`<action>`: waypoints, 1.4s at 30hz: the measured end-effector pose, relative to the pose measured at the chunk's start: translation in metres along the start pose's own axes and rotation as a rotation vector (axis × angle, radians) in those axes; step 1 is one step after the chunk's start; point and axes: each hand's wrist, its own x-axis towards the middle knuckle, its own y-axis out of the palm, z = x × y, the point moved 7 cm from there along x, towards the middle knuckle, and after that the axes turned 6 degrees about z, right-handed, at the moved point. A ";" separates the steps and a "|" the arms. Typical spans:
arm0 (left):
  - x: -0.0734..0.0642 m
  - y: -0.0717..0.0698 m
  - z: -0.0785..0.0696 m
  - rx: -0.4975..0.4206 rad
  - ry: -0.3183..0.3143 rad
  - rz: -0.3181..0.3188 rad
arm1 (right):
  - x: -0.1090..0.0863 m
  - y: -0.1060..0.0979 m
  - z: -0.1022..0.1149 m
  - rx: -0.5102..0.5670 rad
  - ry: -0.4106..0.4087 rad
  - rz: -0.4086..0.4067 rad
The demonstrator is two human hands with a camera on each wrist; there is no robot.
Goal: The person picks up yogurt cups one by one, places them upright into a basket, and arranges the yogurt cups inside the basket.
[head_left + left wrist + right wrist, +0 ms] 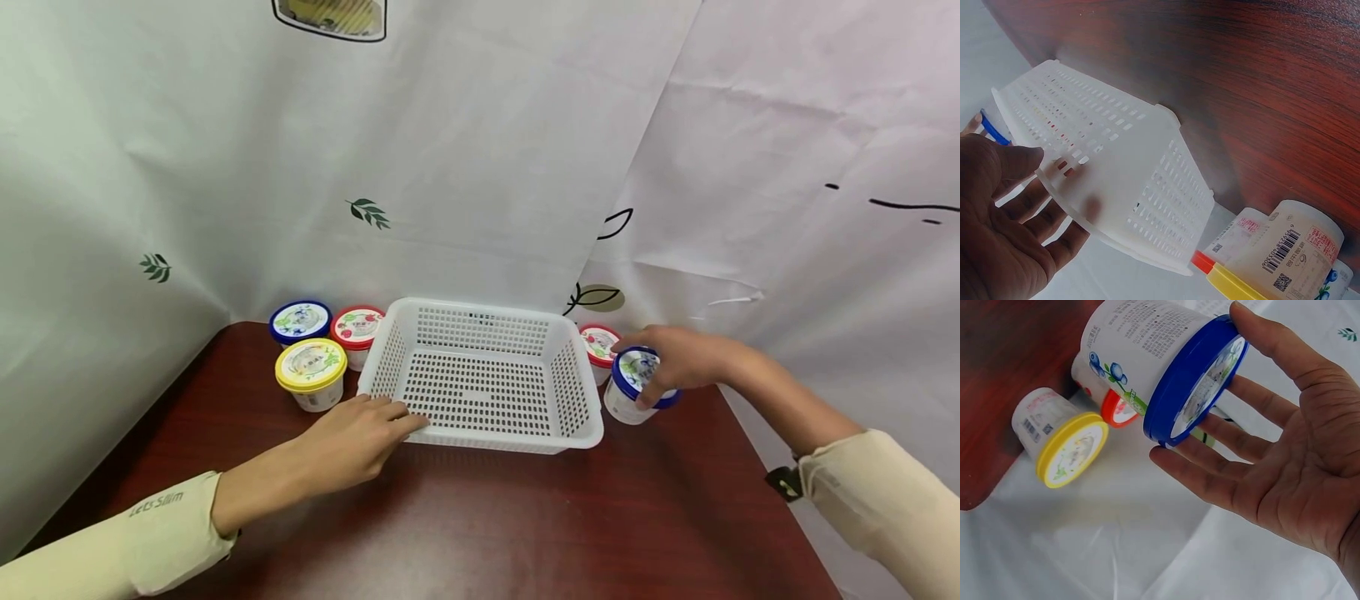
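Observation:
A white perforated plastic basket point(480, 440) sits mid-table. At its near left corner my left hand point(367, 437) grips the rim, thumb outside and fingers over the edge, as the left wrist view point(1004, 212) shows. To the right of the basket, my right hand point(686, 358) holds a white tub with a blue lid point(626, 408) by the lid's edge. The right wrist view shows the thumb on one side of that blue lid point(1179, 381) and the fingers on the other. I cannot tell whether the tub's base touches the table.
Left of the basket stand a yellow-lidded tub point(311, 367), a blue-lidded tub point(300, 321) and a red-lidded tub point(357, 327). On the right are another red-lidded tub point(598, 342) and a yellow-lidded tub point(1072, 450). A white curtain point(487, 167) hangs behind the table.

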 end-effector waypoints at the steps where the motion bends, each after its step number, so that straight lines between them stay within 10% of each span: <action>1: 0.000 0.000 0.000 0.002 -0.001 0.000 | -0.001 -0.002 0.001 -0.004 -0.001 -0.002; 42: -0.002 0.001 0.000 0.031 0.007 -0.046 | -0.013 -0.028 0.065 -0.085 -0.167 -0.068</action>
